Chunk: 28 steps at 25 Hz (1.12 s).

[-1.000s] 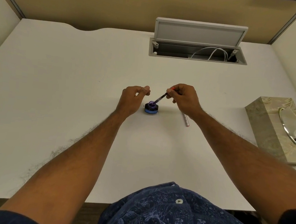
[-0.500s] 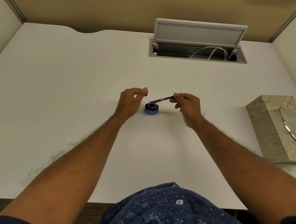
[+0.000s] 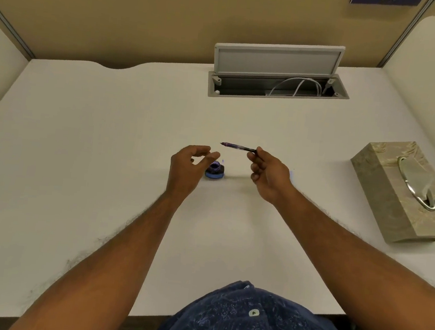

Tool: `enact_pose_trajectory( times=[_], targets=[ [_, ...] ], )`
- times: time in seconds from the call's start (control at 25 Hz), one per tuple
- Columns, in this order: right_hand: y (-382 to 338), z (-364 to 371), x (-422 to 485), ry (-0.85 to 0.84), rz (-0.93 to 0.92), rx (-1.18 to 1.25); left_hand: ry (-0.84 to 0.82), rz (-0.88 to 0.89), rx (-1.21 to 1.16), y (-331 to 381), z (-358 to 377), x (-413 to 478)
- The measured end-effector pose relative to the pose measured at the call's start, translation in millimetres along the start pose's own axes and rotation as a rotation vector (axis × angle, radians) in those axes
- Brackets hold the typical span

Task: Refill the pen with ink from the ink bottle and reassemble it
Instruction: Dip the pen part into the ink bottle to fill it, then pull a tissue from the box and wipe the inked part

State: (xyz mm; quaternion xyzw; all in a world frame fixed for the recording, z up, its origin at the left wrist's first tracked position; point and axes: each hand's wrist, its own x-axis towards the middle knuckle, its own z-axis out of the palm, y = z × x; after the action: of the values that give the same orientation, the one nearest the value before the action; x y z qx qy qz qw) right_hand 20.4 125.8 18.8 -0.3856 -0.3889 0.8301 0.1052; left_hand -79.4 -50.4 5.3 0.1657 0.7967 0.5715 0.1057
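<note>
— While your right grip [image 3: 269, 174] pinches the pen [image 3: 237, 146] level above the worktop [image 3: 105, 153], where is the bottle [image 3: 215, 170]?
— On it, open, just beside your slack, empty left grip [image 3: 187, 168].

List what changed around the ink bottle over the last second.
The right hand lifted the pen out of the ink bottle and holds it level above the table, tip pointing left. The left hand loosened its fingers beside the bottle. The bottle and tissue box stayed put.
</note>
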Motion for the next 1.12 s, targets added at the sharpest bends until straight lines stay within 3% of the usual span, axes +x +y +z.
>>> enact_pose_trajectory(
  times=[0.16,0.6,0.96,1.12],
  targets=[
    [2,2,-9,-0.032,0.074,0.129,-0.036,0.09,0.008,13,18,-11],
    [18,5,-31,-0.117,0.171,0.336,0.013,-0.025,-0.178,41,52,-19],
    [28,-10,-42,-0.113,0.124,0.244,-0.074,-0.023,-0.241,43,66,-20],
    [23,-23,-41,-0.086,0.021,0.021,-0.112,-0.003,-0.194,48,73,-18]
  ],
)
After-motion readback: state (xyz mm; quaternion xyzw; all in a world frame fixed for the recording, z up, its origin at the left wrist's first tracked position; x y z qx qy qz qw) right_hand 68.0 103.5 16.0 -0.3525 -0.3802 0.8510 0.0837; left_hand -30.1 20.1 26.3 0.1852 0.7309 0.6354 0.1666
